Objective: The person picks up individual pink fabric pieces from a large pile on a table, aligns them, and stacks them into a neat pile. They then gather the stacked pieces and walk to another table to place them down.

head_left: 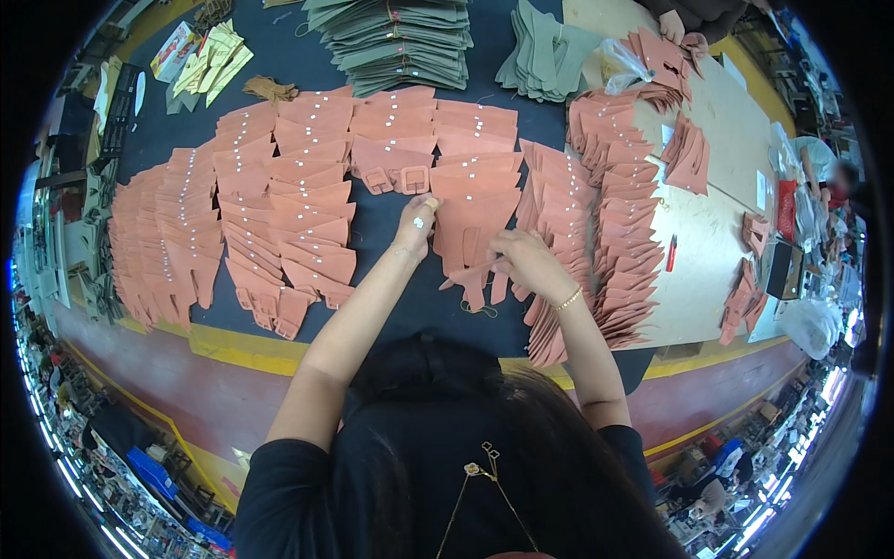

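A coral-coloured cut piece (463, 219) with a slot and narrow strap ends lies in front of me, at the near end of an overlapping row. My left hand (416, 226) is closed at its left edge, thumb on top; a small white sticker is on the back of that hand. On the other side, my right hand (526, 263) has its fingers pinched together at the strap end by the slot. Just beyond my left hand lies a coral piece with two square frame-shaped ends (395, 179). The undersides of my fingers are hidden.
Fanned rows of coral pieces (247, 177) with small white stickers spread across the dark table. Green stacks (396, 47) stand at the back. Right of me lie more coral rows (624, 214) and a red-handled tool (671, 253). Another person's hand (672, 26) is at the far right.
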The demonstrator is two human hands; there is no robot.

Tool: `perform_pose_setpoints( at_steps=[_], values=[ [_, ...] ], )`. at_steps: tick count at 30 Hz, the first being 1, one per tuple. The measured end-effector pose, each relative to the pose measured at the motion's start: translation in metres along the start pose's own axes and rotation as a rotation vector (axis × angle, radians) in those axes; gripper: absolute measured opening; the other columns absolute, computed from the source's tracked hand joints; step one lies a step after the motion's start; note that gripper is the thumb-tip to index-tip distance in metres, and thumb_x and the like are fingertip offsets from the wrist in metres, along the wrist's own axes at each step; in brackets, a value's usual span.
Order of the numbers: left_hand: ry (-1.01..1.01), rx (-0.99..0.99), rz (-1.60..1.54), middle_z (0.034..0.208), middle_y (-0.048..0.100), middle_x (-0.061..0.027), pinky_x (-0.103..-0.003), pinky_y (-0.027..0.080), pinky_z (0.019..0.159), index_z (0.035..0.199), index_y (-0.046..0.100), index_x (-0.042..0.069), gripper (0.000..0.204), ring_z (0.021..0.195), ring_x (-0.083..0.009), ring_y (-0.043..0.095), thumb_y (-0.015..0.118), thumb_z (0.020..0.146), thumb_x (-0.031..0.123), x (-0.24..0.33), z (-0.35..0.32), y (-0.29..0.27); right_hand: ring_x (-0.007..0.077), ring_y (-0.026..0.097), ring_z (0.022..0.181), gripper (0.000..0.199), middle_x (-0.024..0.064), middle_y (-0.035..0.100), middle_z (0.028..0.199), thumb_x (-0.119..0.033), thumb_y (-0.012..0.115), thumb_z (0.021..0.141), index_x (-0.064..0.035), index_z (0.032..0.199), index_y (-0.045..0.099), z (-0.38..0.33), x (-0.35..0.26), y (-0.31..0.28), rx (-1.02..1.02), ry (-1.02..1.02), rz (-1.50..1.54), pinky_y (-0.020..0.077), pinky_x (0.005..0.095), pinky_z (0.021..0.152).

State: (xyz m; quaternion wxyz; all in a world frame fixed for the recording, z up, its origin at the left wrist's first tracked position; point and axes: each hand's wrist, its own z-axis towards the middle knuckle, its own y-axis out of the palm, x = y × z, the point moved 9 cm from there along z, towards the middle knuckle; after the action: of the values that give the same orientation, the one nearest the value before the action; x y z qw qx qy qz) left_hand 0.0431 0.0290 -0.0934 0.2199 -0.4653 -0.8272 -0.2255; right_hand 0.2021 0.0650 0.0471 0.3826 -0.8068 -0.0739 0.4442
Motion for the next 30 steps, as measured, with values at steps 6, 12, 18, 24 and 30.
perform_pose_setpoints(
  at_steps=[6, 12, 18, 24, 30],
  values=[
    [0.166, 0.086, 0.182, 0.107, 0.059, -0.0120, -0.035, 0.047, 0.085, 0.116, 0.050, -0.003, 0.037, 0.098, -0.0190, 0.058, 0.062, 0.088, 0.018, 0.014, 0.005, 0.014, 0.0280, 0.058, 0.087, 0.015, 0.0069, 0.059, 0.083, -0.010, 0.069, 0.074, -0.0075, 0.084, 0.058, -0.015, -0.008, -0.006, 0.019, 0.022, 0.033, 0.0405, 0.0404, 0.077],
    [0.269, 0.024, 0.066, 0.110, 0.060, -0.0169, -0.032, 0.050, 0.088, 0.121, 0.041, -0.008, 0.049, 0.101, -0.0218, 0.061, 0.068, 0.084, 0.009, 0.029, -0.008, 0.033, 0.0284, 0.060, 0.083, 0.014, 0.0069, 0.061, 0.078, -0.010, 0.068, 0.074, -0.0082, 0.083, 0.058, -0.020, -0.005, -0.008, 0.049, 0.024, 0.065, 0.0410, 0.0405, 0.076],
    [0.302, 0.017, 0.073, 0.110, 0.061, -0.0177, -0.032, 0.052, 0.087, 0.118, 0.041, -0.008, 0.048, 0.101, -0.0228, 0.063, 0.070, 0.082, 0.005, 0.035, 0.000, 0.036, 0.0287, 0.060, 0.083, 0.010, 0.0078, 0.062, 0.076, -0.010, 0.065, 0.076, -0.0080, 0.083, 0.058, -0.021, -0.003, -0.009, 0.083, 0.022, 0.007, 0.0411, 0.0408, 0.076],
    [0.336, 0.139, 0.283, 0.110, 0.060, -0.0188, -0.031, 0.052, 0.086, 0.116, 0.043, -0.007, 0.046, 0.101, -0.0219, 0.062, 0.071, 0.079, 0.001, 0.029, 0.010, 0.027, 0.0283, 0.061, 0.083, 0.009, 0.0077, 0.063, 0.077, -0.011, 0.065, 0.077, -0.0078, 0.083, 0.058, -0.023, -0.007, -0.009, 0.086, 0.015, 0.000, 0.0410, 0.0406, 0.076],
    [0.452, 0.056, 0.372, 0.116, 0.057, -0.0213, -0.036, 0.048, 0.091, 0.121, 0.045, -0.004, 0.053, 0.105, -0.0295, 0.060, 0.072, 0.076, 0.005, 0.040, -0.010, 0.041, 0.0283, 0.061, 0.083, 0.007, 0.0082, 0.064, 0.079, -0.010, 0.062, 0.079, -0.0073, 0.084, 0.059, -0.021, -0.001, -0.007, 0.098, 0.017, 0.017, 0.0413, 0.0409, 0.076]
  ],
)
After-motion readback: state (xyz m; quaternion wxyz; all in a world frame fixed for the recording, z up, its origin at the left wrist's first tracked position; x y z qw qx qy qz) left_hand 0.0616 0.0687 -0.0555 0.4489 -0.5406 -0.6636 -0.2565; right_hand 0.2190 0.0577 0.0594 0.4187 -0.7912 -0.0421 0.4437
